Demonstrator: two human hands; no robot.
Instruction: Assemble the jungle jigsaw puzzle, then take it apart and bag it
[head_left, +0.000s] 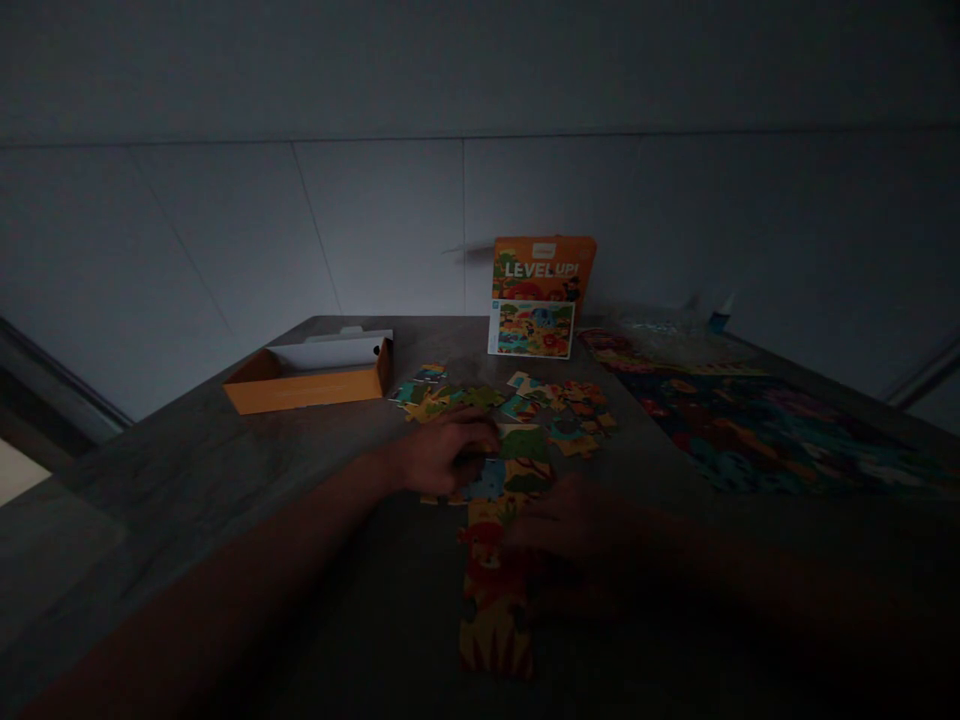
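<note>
My left hand [450, 450] is closed, its curled fingertips on a jigsaw puzzle piece [487, 482] with blue on it, at the left of the joined pieces. Beside it lies a green tree piece [525, 452]. My right hand [566, 520] is over the right side of the joined strip; it is dark and blurred, so its fingers do not show clearly. Nearer to me, the strip shows a red lion [487, 565] and, below it, a piece with grass-like spikes [495, 640]. Part of the strip is hidden under my right hand.
Loose puzzle pieces [581, 408] lie beyond my hands, with more pieces [424, 400] to the left. An orange open box [307, 390] sits back left. A picture card [534, 330] leans on an upright orange box [544, 265]. At right lies a large colourful picture sheet [765, 430].
</note>
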